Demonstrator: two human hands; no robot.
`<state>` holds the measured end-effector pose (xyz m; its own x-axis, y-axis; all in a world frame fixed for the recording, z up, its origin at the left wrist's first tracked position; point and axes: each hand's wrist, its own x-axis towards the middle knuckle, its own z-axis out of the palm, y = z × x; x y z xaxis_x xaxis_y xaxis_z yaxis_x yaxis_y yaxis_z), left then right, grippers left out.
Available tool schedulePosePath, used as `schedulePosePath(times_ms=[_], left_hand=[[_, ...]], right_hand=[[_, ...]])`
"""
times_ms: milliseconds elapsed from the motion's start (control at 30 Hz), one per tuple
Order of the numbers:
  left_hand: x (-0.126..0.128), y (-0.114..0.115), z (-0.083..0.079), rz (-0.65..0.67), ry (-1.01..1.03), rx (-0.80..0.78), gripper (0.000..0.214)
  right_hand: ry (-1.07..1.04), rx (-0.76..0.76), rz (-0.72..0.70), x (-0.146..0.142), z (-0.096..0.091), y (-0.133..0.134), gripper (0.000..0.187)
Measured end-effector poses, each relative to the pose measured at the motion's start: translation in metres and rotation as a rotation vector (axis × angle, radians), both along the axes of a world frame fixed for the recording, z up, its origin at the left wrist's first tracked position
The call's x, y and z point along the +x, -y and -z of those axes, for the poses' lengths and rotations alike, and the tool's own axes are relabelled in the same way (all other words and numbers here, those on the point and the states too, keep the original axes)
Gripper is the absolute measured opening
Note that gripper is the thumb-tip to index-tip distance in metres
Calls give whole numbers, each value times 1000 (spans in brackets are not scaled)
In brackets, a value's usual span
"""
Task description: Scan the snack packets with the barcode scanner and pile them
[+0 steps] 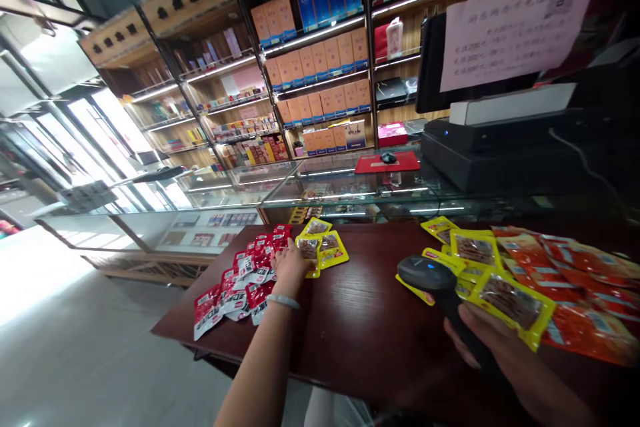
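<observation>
My right hand (493,337) is wrapped round the handle of a black barcode scanner (430,273), whose head is over several yellow-edged snack packets (475,248) on the right of the table. My left hand (291,265), with a pale bracelet at its wrist, reaches over the right edge of a pile of red-and-white snack packets (245,267). Its fingers are a little apart, and their tips partly merge with the packets. Close beside its right side lie a few yellow-edged packets (334,250) with clear windows showing brown food.
Orange-red packets (570,280) are spread at the right end of the dark wooden table (350,320). Behind stand a glass display counter (240,180), a red mat (365,163) with a mouse (388,157), and a monitor (431,67) with a paper notice. Shelves of boxes line the wall.
</observation>
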<state>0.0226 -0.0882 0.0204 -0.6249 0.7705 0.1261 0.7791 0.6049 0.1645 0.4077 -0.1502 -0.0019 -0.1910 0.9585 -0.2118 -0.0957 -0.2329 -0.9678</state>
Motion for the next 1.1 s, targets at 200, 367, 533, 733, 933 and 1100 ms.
schedulePosePath(times_ms=[200,367,533,733,933,1100], left_hand=[[-4,-1,6,63,116,73,55],[29,-8,15,306,699,398,37],[90,-12,25,488,1046,497,48],[122,-18,28,545,1017,463,41],[175,-33,35,519,1396,429,49],[237,-46,32,680,1629,392,46]], right_hand=[[-98,-65,-81,-10,1,-2,51],[-109,6,-138,-9,-4,-6,52],[-102,132,-170,-10,-18,-10,46],[-93,156,-121,1,-20,-14,43],[-134,129,-33,8,-12,-14,48],[-190,88,53,11,-13,-14,45]])
